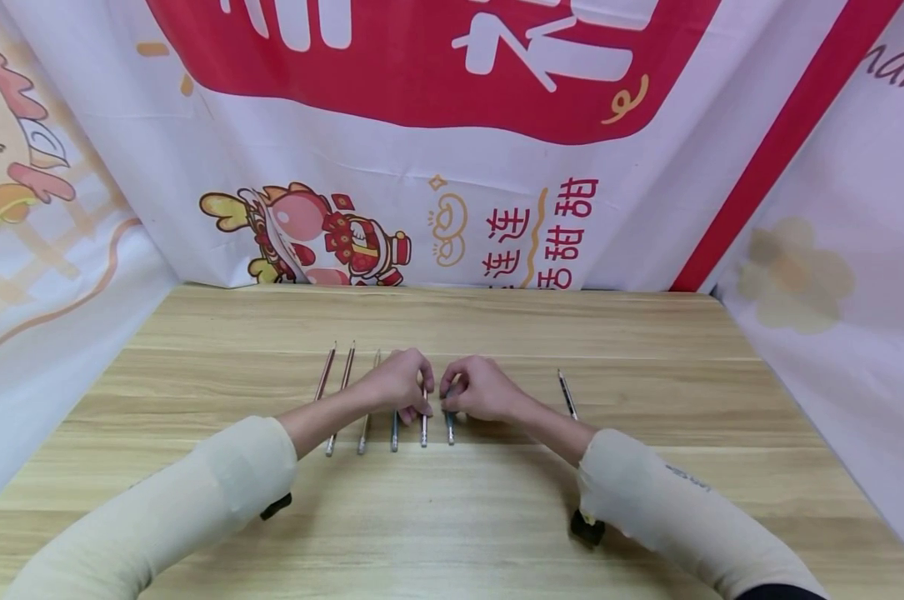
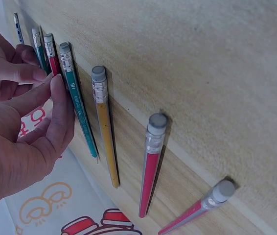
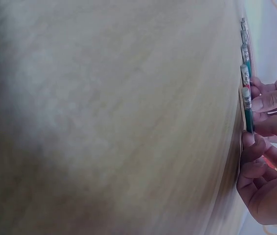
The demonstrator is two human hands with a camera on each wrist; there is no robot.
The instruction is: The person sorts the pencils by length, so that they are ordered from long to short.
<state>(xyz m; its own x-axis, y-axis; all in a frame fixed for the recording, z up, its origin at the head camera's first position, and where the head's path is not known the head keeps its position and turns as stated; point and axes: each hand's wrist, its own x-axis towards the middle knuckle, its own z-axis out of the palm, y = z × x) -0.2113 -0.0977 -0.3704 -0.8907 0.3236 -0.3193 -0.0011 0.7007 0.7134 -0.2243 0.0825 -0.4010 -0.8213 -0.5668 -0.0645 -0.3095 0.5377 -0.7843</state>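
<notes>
My left hand (image 1: 402, 385) pinches a red pencil (image 2: 54, 62) that lies on the table, eraser end toward me. Close to its right, my right hand (image 1: 485, 390) holds a green pencil (image 3: 248, 117) between thumb and fingers, eraser also toward me. Left of the red one, a second green pencil (image 2: 80, 105) lies partly under my left hand. Further left in the row come a yellow pencil (image 2: 105, 137) and two pinkish-red pencils (image 2: 150, 178), (image 1: 324, 375), partly covered by my left forearm in the head view.
A dark pencil (image 1: 566, 393) lies apart on the right, its lower end behind my right forearm. The wooden table (image 1: 437, 525) ends at a printed white and red cloth (image 1: 392, 150) at the back. More cloth hangs at both sides.
</notes>
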